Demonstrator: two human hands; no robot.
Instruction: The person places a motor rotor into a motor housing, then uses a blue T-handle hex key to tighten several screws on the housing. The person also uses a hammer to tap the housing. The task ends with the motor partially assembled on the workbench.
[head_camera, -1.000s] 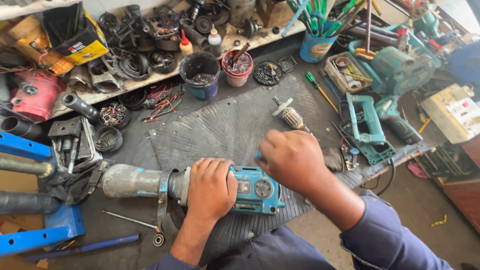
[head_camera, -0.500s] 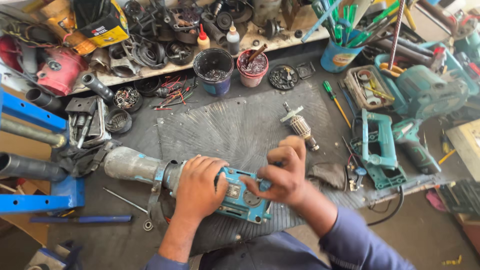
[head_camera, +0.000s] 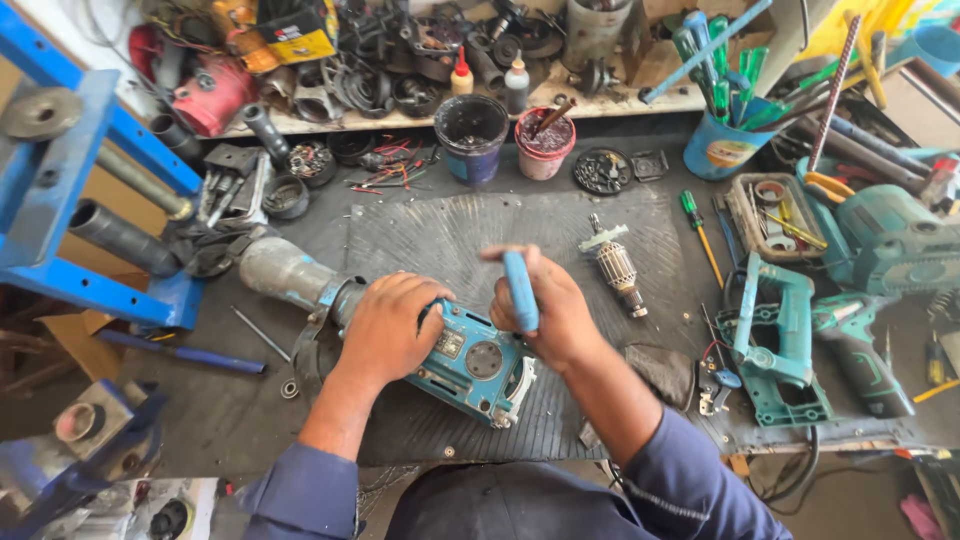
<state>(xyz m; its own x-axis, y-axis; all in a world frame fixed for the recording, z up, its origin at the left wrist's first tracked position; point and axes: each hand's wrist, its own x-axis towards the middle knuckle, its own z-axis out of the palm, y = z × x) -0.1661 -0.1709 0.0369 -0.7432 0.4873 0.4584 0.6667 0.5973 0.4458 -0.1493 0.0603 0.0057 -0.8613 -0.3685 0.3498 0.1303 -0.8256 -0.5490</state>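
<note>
Teal power-tool body (head_camera: 470, 355) pinned under left hand (head_camera: 392, 330) on ribbed worktop mat (head_camera: 440, 235).
Long axis running from grey nose at upper left to open rear at lower right, just below right hand (head_camera: 545, 305). Right hand now raised, fist wrapped around blue screwdriver handle (head_camera: 520, 290), no longer resting on housing; left hand flat, fingers spread, unchanged.

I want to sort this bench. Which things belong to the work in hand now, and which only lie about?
In hand:
- left hand pressing the teal power tool
- right hand gripping a blue-handled tool
- ribbed rubber mat under them

Lying about:
- motor armature
- green screwdriver
- teal housing
- dark blue pot
- red pot
</note>
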